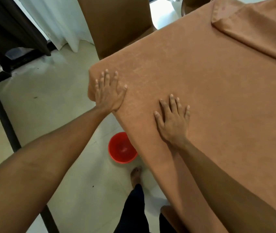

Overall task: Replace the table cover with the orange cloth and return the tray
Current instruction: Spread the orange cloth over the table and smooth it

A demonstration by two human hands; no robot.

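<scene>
The orange cloth [201, 98] is spread over the surface, 1 far corner folded back. The left hand [109, 93] and right hand [173, 121] are pressed flat on it, fingers spread, near the corner. Judged soft, light and likely slippery, it is best pinched at its hem.

The orange cloth [201, 98] is looking more dusty terracotta tbh, with a faint mottled pattern showing. The bucket [122, 148] at 6 o'clock is glowing bright red against the pale cream floor [49, 106]. At 11 o'clock, a white curtain [63, 22] is hanging by a dark brown curtain [7, 31].
</scene>
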